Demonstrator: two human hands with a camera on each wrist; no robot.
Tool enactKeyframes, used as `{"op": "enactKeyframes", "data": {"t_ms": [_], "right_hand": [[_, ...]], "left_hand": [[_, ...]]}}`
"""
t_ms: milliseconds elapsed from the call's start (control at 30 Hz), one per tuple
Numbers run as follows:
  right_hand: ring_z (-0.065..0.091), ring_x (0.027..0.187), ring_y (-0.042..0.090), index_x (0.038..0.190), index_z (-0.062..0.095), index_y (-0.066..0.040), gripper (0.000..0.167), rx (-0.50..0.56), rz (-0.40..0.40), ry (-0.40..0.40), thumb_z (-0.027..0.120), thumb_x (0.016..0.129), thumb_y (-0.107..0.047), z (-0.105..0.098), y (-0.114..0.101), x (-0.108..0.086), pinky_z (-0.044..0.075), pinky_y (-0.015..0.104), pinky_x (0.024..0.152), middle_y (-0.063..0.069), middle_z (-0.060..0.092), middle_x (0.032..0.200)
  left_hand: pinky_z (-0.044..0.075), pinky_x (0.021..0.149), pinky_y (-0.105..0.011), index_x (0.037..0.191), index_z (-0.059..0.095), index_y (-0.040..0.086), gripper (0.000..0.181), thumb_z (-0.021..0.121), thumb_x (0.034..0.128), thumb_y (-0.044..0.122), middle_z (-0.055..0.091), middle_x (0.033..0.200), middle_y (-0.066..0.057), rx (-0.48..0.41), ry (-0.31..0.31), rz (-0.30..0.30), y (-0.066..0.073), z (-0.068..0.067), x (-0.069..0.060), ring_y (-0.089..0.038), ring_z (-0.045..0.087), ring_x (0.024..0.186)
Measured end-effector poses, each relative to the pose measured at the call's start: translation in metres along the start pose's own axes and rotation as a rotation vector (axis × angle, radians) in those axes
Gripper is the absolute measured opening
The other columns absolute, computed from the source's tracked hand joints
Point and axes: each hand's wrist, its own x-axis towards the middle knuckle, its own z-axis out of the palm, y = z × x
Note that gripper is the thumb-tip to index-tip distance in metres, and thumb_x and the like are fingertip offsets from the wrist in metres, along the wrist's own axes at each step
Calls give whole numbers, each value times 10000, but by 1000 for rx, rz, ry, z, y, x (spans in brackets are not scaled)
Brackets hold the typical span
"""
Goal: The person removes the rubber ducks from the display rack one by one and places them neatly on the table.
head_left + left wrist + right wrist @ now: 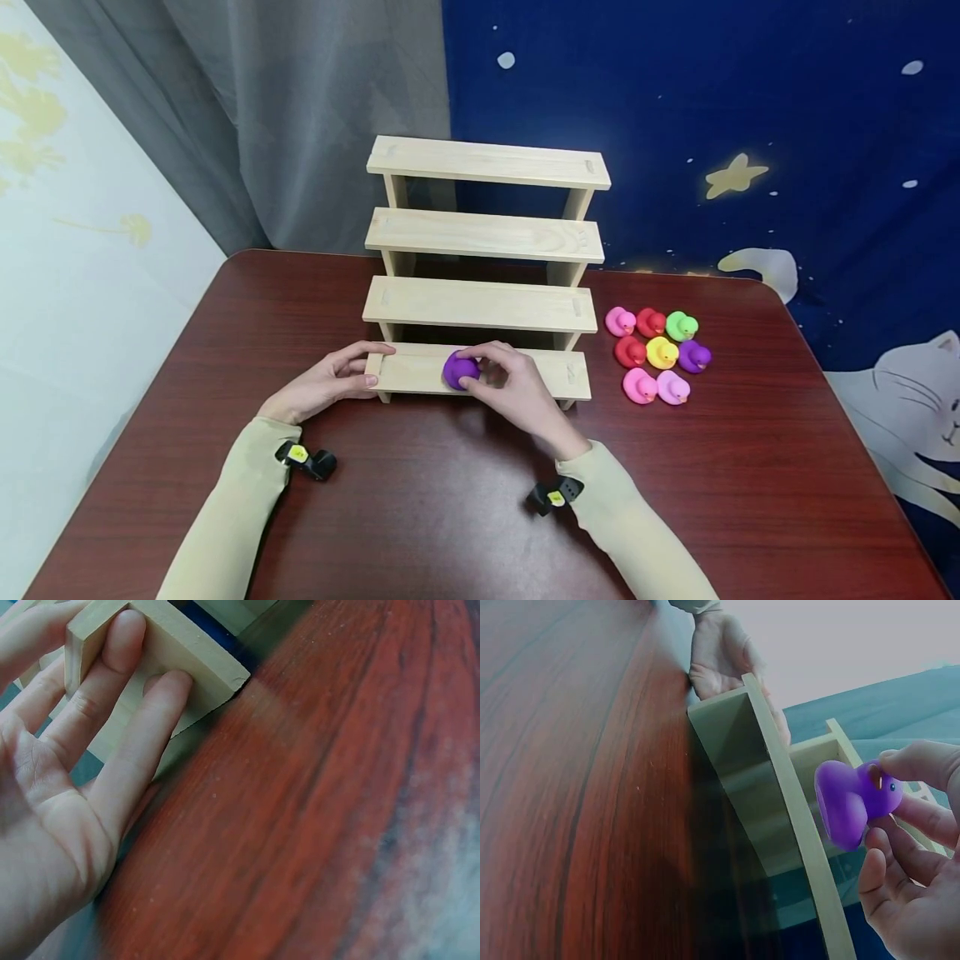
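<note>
A pale wooden stepped shelf (480,306) stands on the table. My left hand (327,385) holds the left end of its lowest step, some fingers over the board and others under it against the side panel, as the left wrist view shows. Over that same step, near its middle, my right hand (517,387) pinches a purple rubber duck (459,370) between thumb and fingers. In the right wrist view, the duck (847,799) is tipped, its flat base turned toward the left. Whether it touches the board cannot be told.
Right of the shelf, several rubber ducks sit grouped in rows, among them a yellow duck (662,353), a green duck (682,326) and another purple duck (694,357). Behind the dark red table (420,508) hang a grey curtain (330,100) and a blue cloth (637,100).
</note>
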Motion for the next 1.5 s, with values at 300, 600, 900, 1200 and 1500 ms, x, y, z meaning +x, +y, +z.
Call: {"op": "enactKeyframes", "data": {"t_ms": [300, 600, 900, 1200, 1500], "right_hand": [[593, 813, 195, 1081, 721, -82, 265, -3, -35, 21, 759, 821, -47, -14, 1, -10, 494, 362, 729, 22, 666, 1009], [594, 800, 185, 1094, 716, -87, 272, -18, -58, 55, 763, 827, -63, -35, 5, -21, 507, 337, 710, -2, 662, 987], [598, 792, 315, 1075, 698, 3, 295, -77, -41, 108, 768, 791, 35, -58, -3, -33, 501, 449, 693, 105, 673, 949], [607, 762, 307, 1083, 675, 58, 289, -108, 32, 111, 738, 801, 74, -77, -24, -43, 519, 326, 651, 172, 654, 977], [591, 782, 344, 1097, 677, 55, 310, -161, 54, 133, 745, 795, 70, -94, -21, -53, 496, 358, 660, 167, 657, 975]], "left_hand": [[491, 896, -432, 1425, 406, 51, 494, 571, 962, 10, 551, 1277, -228, -2, 2, -1, 1, 1, -1, -310, 573, 1118], [494, 892, -434, 1423, 412, 53, 491, 576, 961, 18, 549, 1282, -224, -2, 6, -2, 1, 1, -1, -308, 570, 1125], [495, 892, -427, 1422, 413, 51, 485, 569, 964, 12, 558, 1271, -221, -2, 6, 0, 1, 2, -1, -299, 572, 1122], [492, 895, -428, 1422, 416, 64, 484, 573, 965, 26, 562, 1274, -219, 0, -2, 10, 3, 2, -1, -292, 579, 1118], [492, 894, -432, 1419, 414, 57, 485, 571, 962, 11, 558, 1272, -220, -9, 2, 1, 2, 2, 0, -297, 578, 1114]]}}
